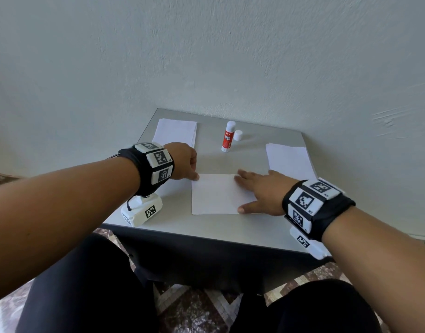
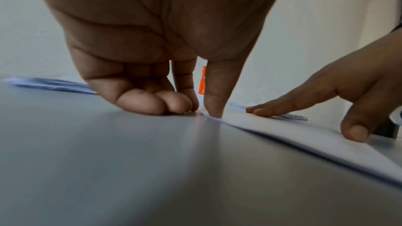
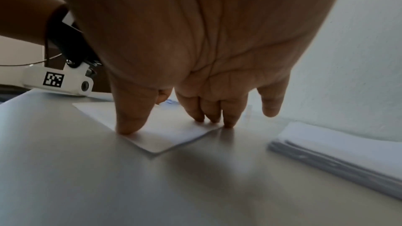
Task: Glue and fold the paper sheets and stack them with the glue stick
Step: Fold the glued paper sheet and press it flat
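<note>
Nearest the seated person, a folded sheet lies flat on the grey table, the landmark for all that follows. The right hand rests on the sheet's right part, fingers straight and slightly spread, the thumb pressing the near edge and three fingertips pressing the far edge; the little finger is lifted clear. The left hand is at the sheet's far left corner: its thumb pins the corner while the other fingers are curled under with their tips on the tabletop just beside the sheet, holding nothing.

Judged from this, the sheet is already folded and is being pressed or creased, which suggests glue has been applied; whether the bond is set cannot be seen.

Beyond the sheet, toward its far right, a stack of paper lies on the table; toward its far left lies a second stack. Which holds finished pieces cannot be told. Behind the sheet stands the glue stick, upright and uncapped, its white cap just beside it. Left to do, on this reading: move the sheet to a stack, treat the remaining sheets, cap the stick and place it with them.

The table stands against a pale, rough-plastered wall; patterned floor tiles show below its near edge.
</note>
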